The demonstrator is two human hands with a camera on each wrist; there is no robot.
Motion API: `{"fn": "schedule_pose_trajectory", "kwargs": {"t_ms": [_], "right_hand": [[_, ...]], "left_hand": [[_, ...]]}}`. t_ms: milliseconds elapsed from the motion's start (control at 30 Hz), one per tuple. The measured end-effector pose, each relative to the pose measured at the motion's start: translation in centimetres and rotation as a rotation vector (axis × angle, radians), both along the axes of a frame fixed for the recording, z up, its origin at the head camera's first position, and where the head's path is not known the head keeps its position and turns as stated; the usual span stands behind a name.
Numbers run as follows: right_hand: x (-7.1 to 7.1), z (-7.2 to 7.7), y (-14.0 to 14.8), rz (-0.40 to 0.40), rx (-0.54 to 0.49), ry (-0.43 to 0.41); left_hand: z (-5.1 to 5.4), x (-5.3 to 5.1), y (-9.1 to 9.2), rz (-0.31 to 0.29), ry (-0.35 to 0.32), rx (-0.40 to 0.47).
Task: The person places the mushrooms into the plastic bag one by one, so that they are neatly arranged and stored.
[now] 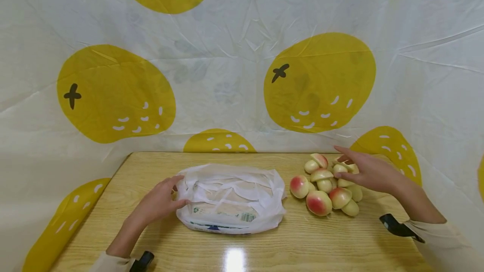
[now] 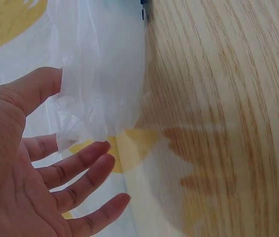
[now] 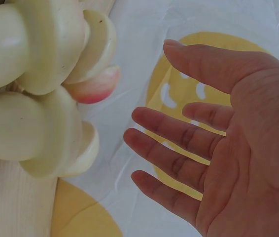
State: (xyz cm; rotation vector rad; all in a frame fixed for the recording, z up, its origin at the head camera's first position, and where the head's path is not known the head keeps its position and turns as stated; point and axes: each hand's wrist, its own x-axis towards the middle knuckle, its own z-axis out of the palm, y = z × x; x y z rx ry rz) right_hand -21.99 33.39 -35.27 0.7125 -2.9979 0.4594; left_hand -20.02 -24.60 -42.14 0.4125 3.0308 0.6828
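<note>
On the table lies a white translucent plastic bag [image 1: 234,196], its crumpled mouth facing up, with a barcode and green print on the near side. My left hand [image 1: 163,198] touches the bag's left rim with fingers spread. In the left wrist view, the bag's film [image 2: 97,64] hides the tips of the thumb and one finger. Right of the bag is a pile of several cream mushrooms with red-blushed caps, one mushroom [image 1: 319,203] at the front. Over the pile's right side, my right hand [image 1: 372,171] hovers, fingers extended, apart from the mushrooms [image 3: 11,126] in the right wrist view.
The wood-grain table [image 1: 242,251] ends at the back against a white hanging cloth [image 1: 219,91] with large yellow fruit prints. Cloth also hangs at both sides. Dark straps [image 1: 401,226] sit on both wrists.
</note>
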Motion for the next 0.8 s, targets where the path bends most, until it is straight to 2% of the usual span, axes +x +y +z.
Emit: {"fn": "schedule_pose_trajectory", "kwargs": {"t_ms": [133,267,500,800], "right_hand": [[-0.2,-0.3,0.4,-0.006,0.001,0.000],[-0.4,-0.6,0.8,-0.004,-0.003,-0.006],[-1.0,-1.2,1.7,-0.001,-0.008,-0.021],[-2.2,-2.0,3.2,-0.045,0.011,-0.034]], "left_hand": [[-0.2,-0.3,-0.3,0.010,-0.028,0.083],[-0.2,-0.5,-0.5,0.012,-0.035,0.116],[0.0,-0.5,-0.6,0.018,-0.051,0.116],[-0.1,-0.5,-0.5,0.016,-0.044,0.103]]}}
